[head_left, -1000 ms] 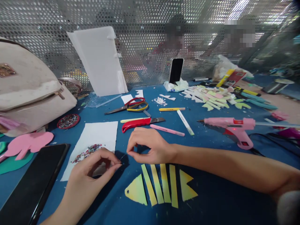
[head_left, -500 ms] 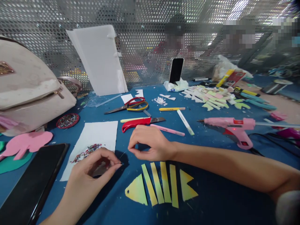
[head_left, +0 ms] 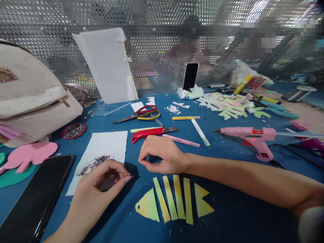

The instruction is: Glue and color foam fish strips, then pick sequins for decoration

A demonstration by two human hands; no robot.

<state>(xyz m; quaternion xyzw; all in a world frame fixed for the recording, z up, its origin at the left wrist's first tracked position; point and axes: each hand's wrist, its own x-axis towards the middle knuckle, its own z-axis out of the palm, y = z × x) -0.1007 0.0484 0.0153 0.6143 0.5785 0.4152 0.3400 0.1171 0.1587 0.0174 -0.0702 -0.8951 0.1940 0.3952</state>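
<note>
My left hand [head_left: 101,189] pinches something too small to make out, beside a white sheet [head_left: 111,141] bearing a heap of small coloured beads [head_left: 95,164]. My right hand [head_left: 162,155] has thumb and forefinger pressed together. A thin, faint strand [head_left: 132,166] shows between the two hands. Below my right hand lies a yellow-green paper fish in separate pieces: a head [head_left: 149,206] with a dark eye hole, several strips [head_left: 179,197] and a notched tail [head_left: 202,200]. A red-handled cutter [head_left: 146,134] rests just behind my right hand.
Scissors [head_left: 138,114], highlighters [head_left: 186,118], and a pink glue gun [head_left: 253,133] lie behind and right. A dish of beads [head_left: 73,130], a black phone [head_left: 37,195] and a backpack [head_left: 32,98] are left. Paper scraps [head_left: 227,104] and a propped phone [head_left: 190,77] are at the back.
</note>
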